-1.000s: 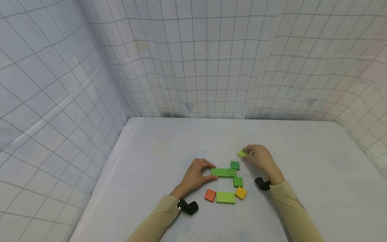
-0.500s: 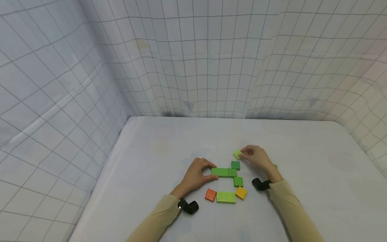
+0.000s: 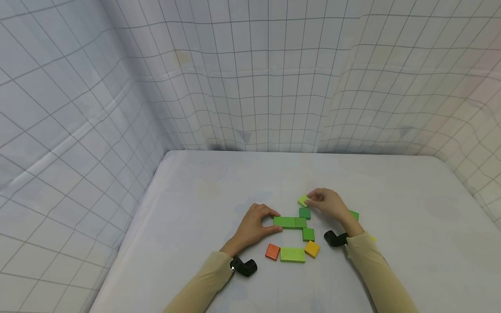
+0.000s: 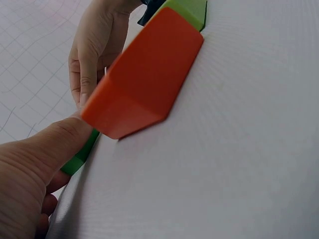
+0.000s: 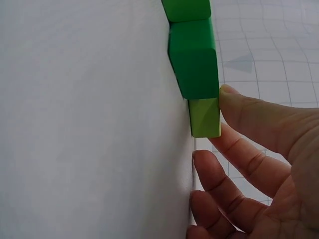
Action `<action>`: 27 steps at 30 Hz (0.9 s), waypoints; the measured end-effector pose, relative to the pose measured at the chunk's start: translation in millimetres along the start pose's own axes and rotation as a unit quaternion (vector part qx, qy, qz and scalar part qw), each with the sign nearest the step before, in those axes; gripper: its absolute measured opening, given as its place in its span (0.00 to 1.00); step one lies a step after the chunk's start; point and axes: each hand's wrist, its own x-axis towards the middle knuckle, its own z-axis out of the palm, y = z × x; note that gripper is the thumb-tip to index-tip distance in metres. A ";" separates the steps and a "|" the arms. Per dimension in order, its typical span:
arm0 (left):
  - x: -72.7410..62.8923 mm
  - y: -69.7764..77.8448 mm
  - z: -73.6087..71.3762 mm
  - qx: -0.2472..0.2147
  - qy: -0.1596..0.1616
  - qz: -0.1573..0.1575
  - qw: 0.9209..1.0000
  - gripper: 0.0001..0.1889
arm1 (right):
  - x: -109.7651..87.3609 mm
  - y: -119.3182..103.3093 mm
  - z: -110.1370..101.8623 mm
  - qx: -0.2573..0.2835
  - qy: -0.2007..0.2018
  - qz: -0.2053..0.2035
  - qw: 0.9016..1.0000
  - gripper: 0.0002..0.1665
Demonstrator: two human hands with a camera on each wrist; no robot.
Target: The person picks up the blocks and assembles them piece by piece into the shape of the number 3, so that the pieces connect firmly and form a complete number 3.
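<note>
My left hand [image 3: 252, 225] has its thumb and fingers around the left end of a long green block [image 3: 284, 222], which lies flat on the table. A smaller green block [image 3: 301, 223] sits against that block's right end. My right hand [image 3: 328, 204] pinches a lime-green block [image 3: 303, 200] between thumb and fingers. This lime block stands slightly turned, close behind the dark green square block [image 3: 305, 213]; in the right wrist view the dark green block [image 5: 194, 59] overlaps it. Another green square block [image 3: 308, 234] lies in front of the smaller green one.
Nearer the body, a red-orange block [image 3: 272, 251], a lime rectangular block [image 3: 292, 255] and a yellow-orange block [image 3: 312, 249] form a row. A green block [image 3: 354, 215] and a bit of yellow [image 3: 373, 238] show beside the right forearm. Gridded white cloth [image 3: 250, 87] hangs behind the table.
My right hand has moved left with the lime-green block, bringing it behind the dark green block. Pieces beside the right forearm have come into view. My left hand has stayed put.
</note>
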 end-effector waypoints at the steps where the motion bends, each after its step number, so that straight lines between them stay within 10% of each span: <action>1: 0.1 0.0 0.0 0.000 0.001 0.001 1.000 0.20 | -0.2 -0.1 -0.3 -0.001 -0.001 -0.003 1.000 0.15; 17: -0.1 -0.2 -0.6 0.002 0.002 0.000 1.000 0.20 | -9.3 -6.1 -13.1 -0.029 -0.030 -0.020 0.999 0.21; 27: -1.3 1.3 -1.5 0.000 0.000 -0.003 1.000 0.20 | -67.8 0.4 -72.6 -0.099 -0.058 0.002 0.993 0.14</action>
